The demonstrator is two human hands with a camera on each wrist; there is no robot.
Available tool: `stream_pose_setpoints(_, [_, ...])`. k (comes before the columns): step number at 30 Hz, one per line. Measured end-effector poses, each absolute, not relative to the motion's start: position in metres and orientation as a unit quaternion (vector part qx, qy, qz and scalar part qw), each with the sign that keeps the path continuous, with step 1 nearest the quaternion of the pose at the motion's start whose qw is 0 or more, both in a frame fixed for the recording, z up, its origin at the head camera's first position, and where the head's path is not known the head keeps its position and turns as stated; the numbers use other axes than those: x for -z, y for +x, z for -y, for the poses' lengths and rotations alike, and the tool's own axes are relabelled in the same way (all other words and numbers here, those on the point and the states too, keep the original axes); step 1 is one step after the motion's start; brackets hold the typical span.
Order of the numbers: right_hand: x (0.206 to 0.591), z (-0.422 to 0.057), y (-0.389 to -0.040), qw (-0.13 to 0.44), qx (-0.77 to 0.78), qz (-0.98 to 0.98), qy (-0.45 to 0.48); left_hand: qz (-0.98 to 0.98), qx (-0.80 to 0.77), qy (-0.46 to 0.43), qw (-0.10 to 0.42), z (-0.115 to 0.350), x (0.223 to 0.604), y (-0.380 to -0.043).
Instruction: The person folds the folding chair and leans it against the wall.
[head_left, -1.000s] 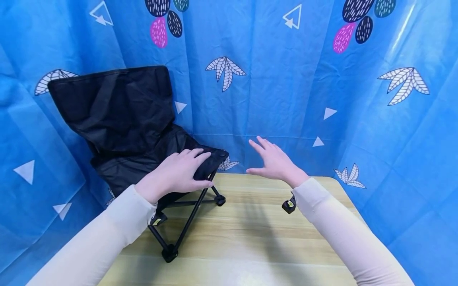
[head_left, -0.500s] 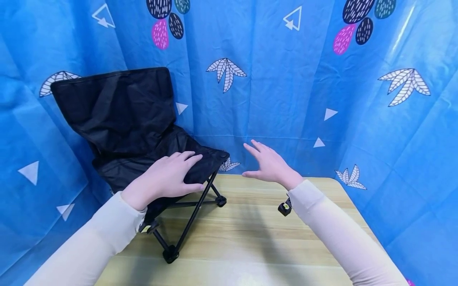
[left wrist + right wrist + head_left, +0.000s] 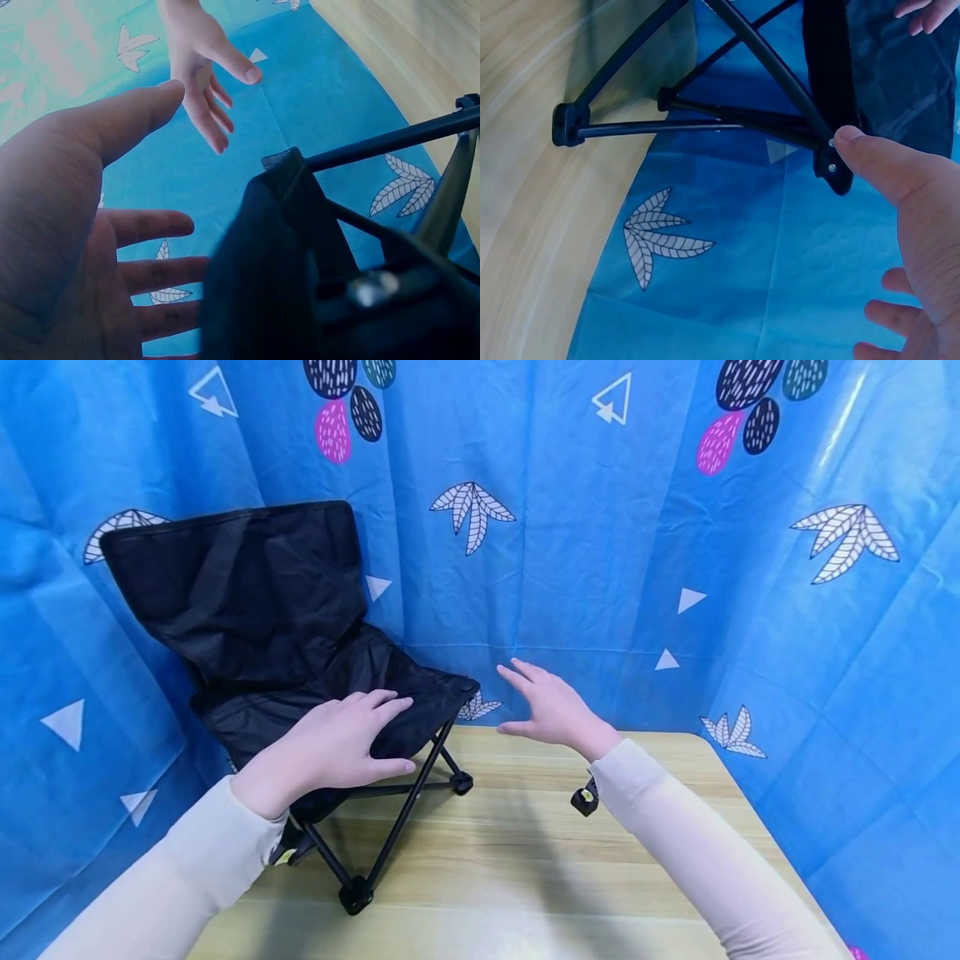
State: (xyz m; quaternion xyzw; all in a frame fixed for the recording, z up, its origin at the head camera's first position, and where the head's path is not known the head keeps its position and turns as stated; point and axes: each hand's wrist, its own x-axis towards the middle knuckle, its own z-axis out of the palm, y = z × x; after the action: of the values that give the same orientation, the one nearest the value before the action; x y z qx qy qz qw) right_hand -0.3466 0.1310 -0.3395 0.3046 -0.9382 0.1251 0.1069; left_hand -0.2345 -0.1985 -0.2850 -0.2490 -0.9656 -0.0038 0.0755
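Our left hand (image 3: 330,743) and right hand (image 3: 553,708): spread, holding nothing. Black chair (image 3: 262,610) at 11 o'clock; we'd probably best grip frame (image 3: 406,812), not slack fabric (image 3: 420,693).

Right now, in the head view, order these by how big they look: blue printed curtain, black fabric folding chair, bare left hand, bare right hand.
Largest to smallest:
1. Blue printed curtain
2. Black fabric folding chair
3. Bare left hand
4. Bare right hand, perhaps only because it is farther away
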Motion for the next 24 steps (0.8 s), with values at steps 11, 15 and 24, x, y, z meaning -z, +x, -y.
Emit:
stream_pose_setpoints(11, [0.344, -0.119, -0.348, 0.114, -0.122, 0.933, 0.318, 0.967, 0.005, -0.247, 0.058, 0.212, 0.283, -0.227])
stream_pose_setpoints(15, [0.345, -0.114, -0.35, 0.117, -0.119, 0.93, 0.327, 0.968, 0.005, -0.248, 0.044, 0.217, 0.285, -0.226])
stream_pose_setpoints(24, [0.347, -0.104, -0.351, 0.121, -0.113, 0.926, 0.339, 0.966, 0.012, -0.259, -0.003, 0.228, 0.291, -0.223])
